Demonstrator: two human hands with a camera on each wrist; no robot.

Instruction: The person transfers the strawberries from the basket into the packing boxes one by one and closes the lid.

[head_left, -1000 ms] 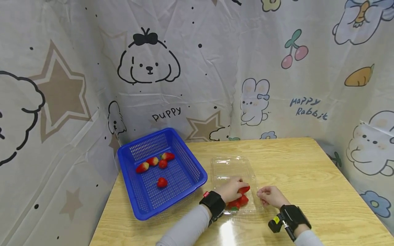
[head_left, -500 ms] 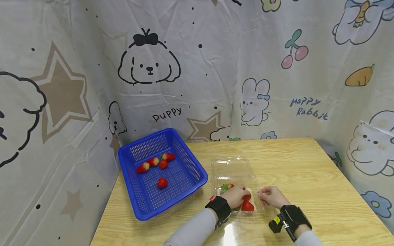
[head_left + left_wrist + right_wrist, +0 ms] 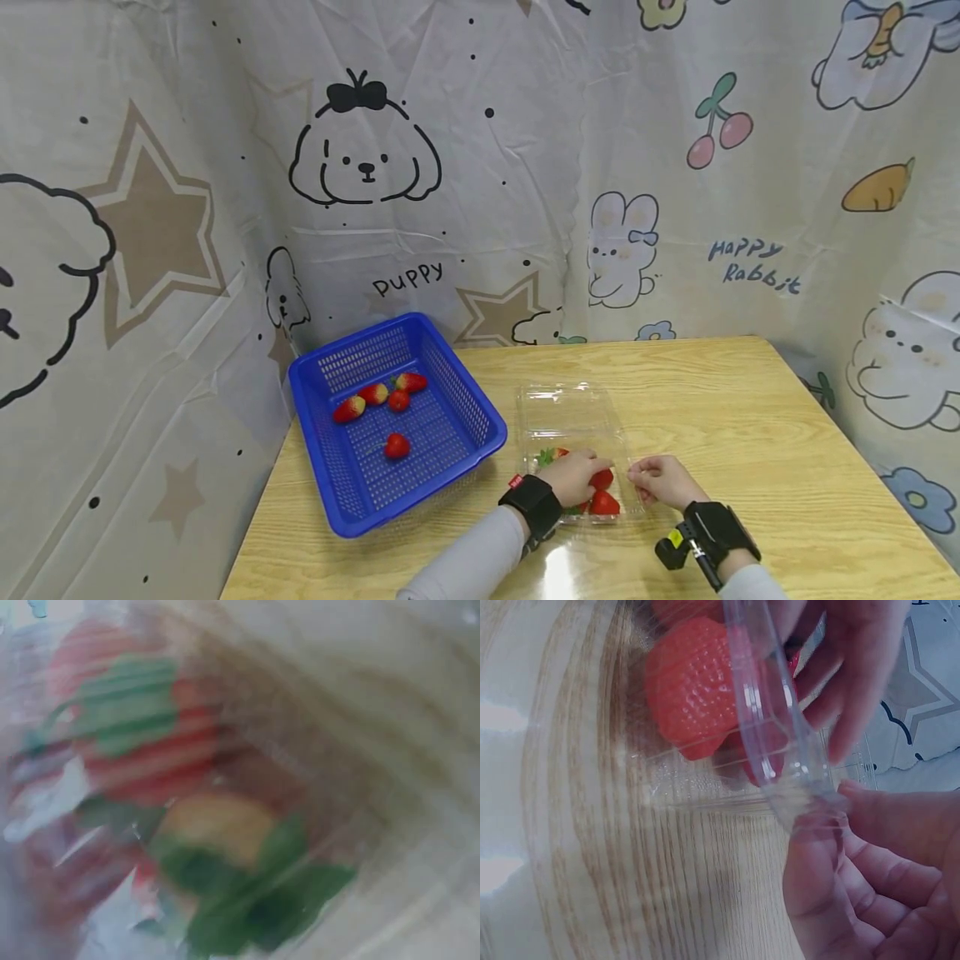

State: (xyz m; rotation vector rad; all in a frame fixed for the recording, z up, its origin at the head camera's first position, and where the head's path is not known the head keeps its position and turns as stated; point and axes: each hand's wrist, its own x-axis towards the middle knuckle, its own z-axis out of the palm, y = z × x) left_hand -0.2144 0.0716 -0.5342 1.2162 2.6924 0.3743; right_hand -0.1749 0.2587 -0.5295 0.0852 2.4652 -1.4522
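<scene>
A clear plastic clamshell box (image 3: pixel 567 410) lies unfolded on the table, several strawberries (image 3: pixel 604 503) in its near half. Over these berries is my left hand (image 3: pixel 573 476), its fingers extended beside a red strawberry; in the right wrist view those left fingers (image 3: pixel 853 682) look straight and spread. My right hand (image 3: pixel 665 481) pinches the box's right rim between thumb and fingertips, as the rim (image 3: pixel 761 727) in the right wrist view confirms. A large strawberry (image 3: pixel 692 686) sits behind the plastic there. Blurred green leaves (image 3: pixel 262 892) and red fruit fill the left wrist view.
Left of the box stands a blue perforated basket (image 3: pixel 442 387) holding several strawberries (image 3: pixel 350 409). The wooden table (image 3: pixel 712 400) extends to the right. A printed curtain (image 3: pixel 480 167) hangs behind and at both sides.
My left hand has moved right and nearer, bringing a strawberry to the right side of the box; its fingers have since loosened. The right hand stays on the rim.
</scene>
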